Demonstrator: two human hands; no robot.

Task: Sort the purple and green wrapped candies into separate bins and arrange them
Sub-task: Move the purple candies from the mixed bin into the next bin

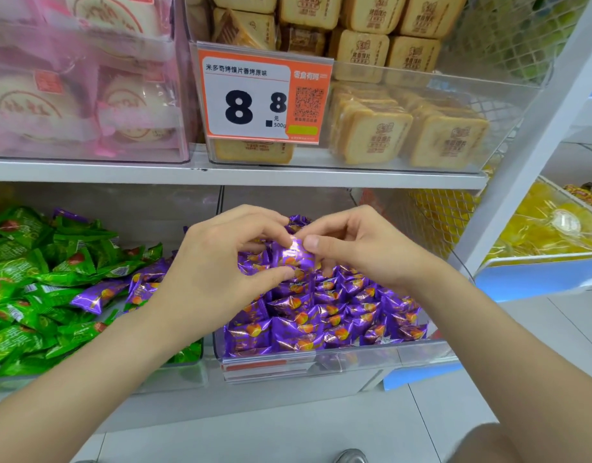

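Note:
Both hands meet over the right clear bin (371,354), which is packed with purple wrapped candies (324,315). My left hand (217,262) and my right hand (358,248) pinch the same purple candy (296,253) between fingers and thumbs, a little above the pile. The left clear bin (174,372) holds a heap of green wrapped candies (30,272). A few purple candies (97,295) lie among the green ones near that bin's right side.
A shelf board (221,175) runs just above the bins, carrying a clear box of tan biscuit packs (421,135), a pink box of round cakes (70,105) and an orange price tag (261,98). A white upright (521,168) and a bin of yellow sweets (548,228) stand to the right.

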